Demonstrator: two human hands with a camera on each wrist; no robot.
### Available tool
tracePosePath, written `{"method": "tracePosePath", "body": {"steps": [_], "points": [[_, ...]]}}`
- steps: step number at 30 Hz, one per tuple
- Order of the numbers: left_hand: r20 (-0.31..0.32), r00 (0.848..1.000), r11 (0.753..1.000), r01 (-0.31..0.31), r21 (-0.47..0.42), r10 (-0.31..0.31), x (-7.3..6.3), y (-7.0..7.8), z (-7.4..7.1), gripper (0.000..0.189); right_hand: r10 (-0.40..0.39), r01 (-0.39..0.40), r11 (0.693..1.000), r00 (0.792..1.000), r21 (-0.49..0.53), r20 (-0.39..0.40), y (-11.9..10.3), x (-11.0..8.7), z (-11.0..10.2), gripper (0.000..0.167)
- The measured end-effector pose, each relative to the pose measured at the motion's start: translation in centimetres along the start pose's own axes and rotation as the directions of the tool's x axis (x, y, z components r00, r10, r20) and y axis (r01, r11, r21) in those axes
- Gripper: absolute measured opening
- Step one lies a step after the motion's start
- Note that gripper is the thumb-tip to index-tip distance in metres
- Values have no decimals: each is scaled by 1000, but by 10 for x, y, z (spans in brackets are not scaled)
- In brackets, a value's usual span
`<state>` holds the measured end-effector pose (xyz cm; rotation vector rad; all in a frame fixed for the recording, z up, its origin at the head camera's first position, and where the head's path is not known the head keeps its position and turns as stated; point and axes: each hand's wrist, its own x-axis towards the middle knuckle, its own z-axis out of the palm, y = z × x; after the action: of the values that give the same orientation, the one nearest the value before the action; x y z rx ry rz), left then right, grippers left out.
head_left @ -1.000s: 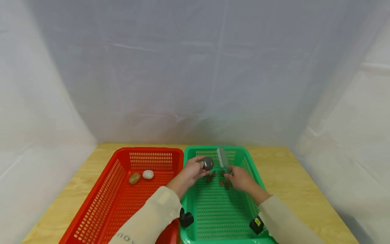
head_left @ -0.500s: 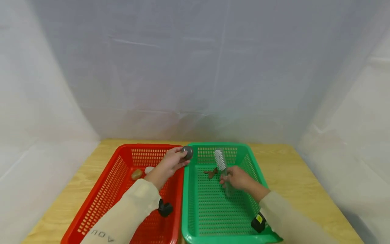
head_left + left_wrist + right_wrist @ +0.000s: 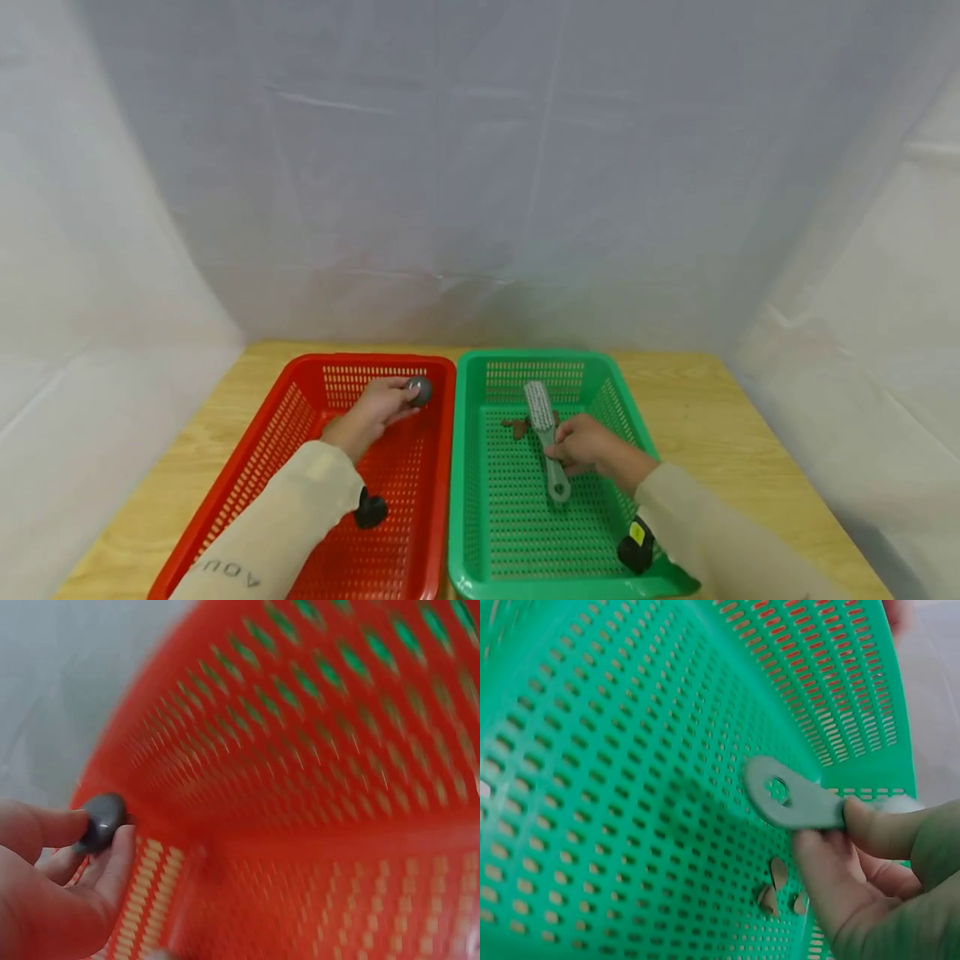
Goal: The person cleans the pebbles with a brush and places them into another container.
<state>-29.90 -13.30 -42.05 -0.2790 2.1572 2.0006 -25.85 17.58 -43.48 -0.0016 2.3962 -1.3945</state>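
Observation:
My left hand [image 3: 375,410] pinches a smooth dark grey stone [image 3: 418,391] between thumb and fingers, above the back right part of the red basket [image 3: 444,500]. The left wrist view shows the rounded stone [image 3: 105,823] by the basket's corner. In my right hand [image 3: 588,446] is a grey brush [image 3: 539,406], gripped by its handle over the green basket [image 3: 459,517]. Its pale bristles face up, and its handle end [image 3: 795,799] has a hole. Several small brown pieces [image 3: 517,427] lie on the green basket's floor, partly hidden by the brush.
Both baskets stand side by side on a wooden table [image 3: 720,442]. A pale sheet [image 3: 480,167] encloses the back and sides. Part of a tan stone [image 3: 331,425] shows behind my left hand in the red basket. Black wrist cameras [image 3: 370,510] hang below the sleeves.
My left hand has carried the grey stone leftward from the green basket to over the red one. My right hand has turned the brush from bristles sideways to bristles up.

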Motion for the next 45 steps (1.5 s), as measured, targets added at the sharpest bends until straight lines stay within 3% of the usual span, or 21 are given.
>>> {"method": "tracePosePath", "body": {"steps": [4,6,9,11,16,20,22,26,28,29,33,38,41,45], "points": [[28,999,974,-33,223,27,1,-11,-7,38,58,-58,998,998,-40,-6,-1,0,-5,23],[29,998,936,-65,347,59,1,-16,-9,35,77,-76,995,997,-68,9,-1,1,-7,22],[34,993,853,-112,510,110,1,-21,-11,31,104,-98,985,994,-145,39,0,4,-9,24],[42,991,814,-127,566,126,2,-23,-10,28,118,-106,973,992,-203,49,2,5,-10,26],[65,989,746,-143,650,132,0,-26,-10,20,142,-120,956,988,-269,62,10,4,-6,24],[96,979,633,-189,751,177,0,-26,-11,17,154,-126,951,985,-283,79,16,1,2,15],[103,973,590,-209,780,208,0,-26,-12,16,160,-132,952,984,-276,80,17,0,5,12],[106,960,501,-228,835,259,3,-28,-14,13,173,-147,956,981,-253,83,18,1,11,59],[104,955,473,-230,850,276,5,-29,-15,12,175,-148,955,981,-257,84,17,1,13,77],[105,954,463,-231,856,282,5,-30,-16,12,175,-148,954,981,-261,82,17,2,14,81],[102,947,459,-240,855,306,3,-33,-17,12,152,-122,943,986,-310,73,15,1,18,77],[114,934,433,-262,862,338,0,-33,-16,12,116,-85,927,991,-364,63,13,-1,20,40],[102,941,428,-241,871,322,1,-34,-15,12,96,-66,921,994,-384,59,12,-2,21,22],[75,954,433,-200,879,289,0,-36,-15,12,81,-46,916,994,-398,70,12,-3,23,22]]}}
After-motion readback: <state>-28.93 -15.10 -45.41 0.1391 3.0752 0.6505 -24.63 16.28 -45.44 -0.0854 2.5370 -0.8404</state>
